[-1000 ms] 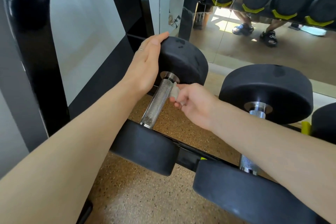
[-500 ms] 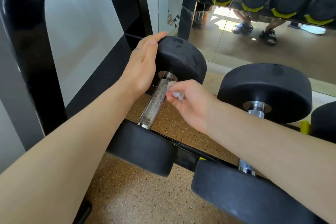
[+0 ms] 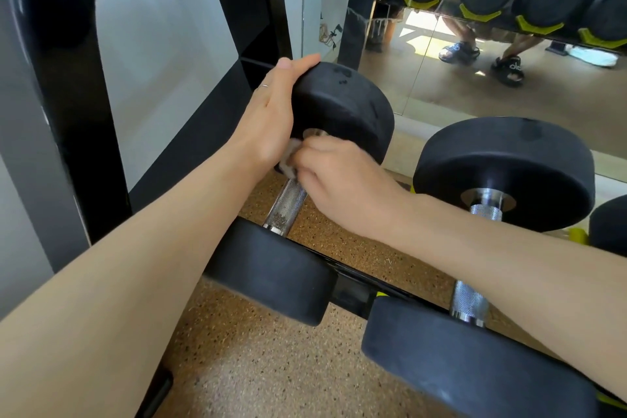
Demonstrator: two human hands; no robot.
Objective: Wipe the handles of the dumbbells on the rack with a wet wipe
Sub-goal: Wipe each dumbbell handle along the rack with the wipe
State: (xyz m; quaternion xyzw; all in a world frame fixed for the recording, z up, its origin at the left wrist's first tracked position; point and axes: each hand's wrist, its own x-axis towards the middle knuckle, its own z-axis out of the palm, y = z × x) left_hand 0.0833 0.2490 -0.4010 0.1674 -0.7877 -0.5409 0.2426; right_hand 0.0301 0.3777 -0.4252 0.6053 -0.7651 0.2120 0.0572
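Wipe point(image 3: 291, 156) now between both hands.

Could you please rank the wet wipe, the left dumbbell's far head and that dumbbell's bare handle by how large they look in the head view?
1. Far head, largest.
2. Handle, as far as it shows; the right hand covers its upper part.
3. Wet wipe, mostly hidden between the hands, so its true size is unsure.
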